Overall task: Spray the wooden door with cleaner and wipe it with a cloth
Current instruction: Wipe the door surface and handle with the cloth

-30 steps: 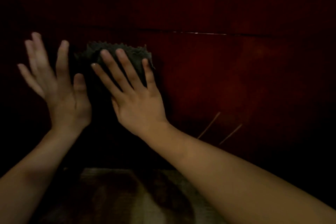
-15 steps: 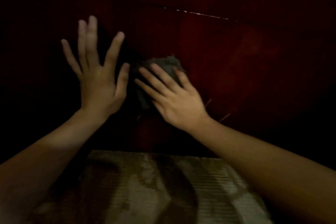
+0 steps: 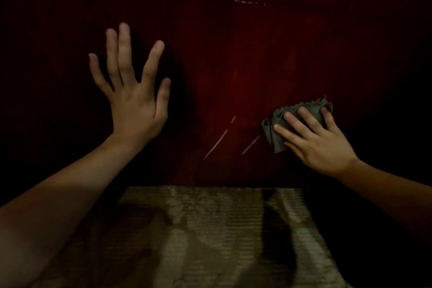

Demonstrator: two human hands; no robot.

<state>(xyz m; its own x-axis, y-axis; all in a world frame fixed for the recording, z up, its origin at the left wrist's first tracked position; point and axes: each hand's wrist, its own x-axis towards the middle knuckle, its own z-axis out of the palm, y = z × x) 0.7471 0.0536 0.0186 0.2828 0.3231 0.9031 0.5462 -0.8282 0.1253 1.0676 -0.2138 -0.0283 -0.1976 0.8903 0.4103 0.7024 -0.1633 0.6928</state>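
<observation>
Against the dark red wooden door (image 3: 268,58), the right hand (image 3: 313,140) is pressing a crumpled grey cloth (image 3: 278,131) flat with fingers spread over it, low on the right of the panel. The left hand (image 3: 133,96) is resting open against the door, fingers splayed, holding nothing, well apart from the cloth. Two pale scratches (image 3: 222,138) are showing between the hands, above a worn floor (image 3: 210,241).
</observation>
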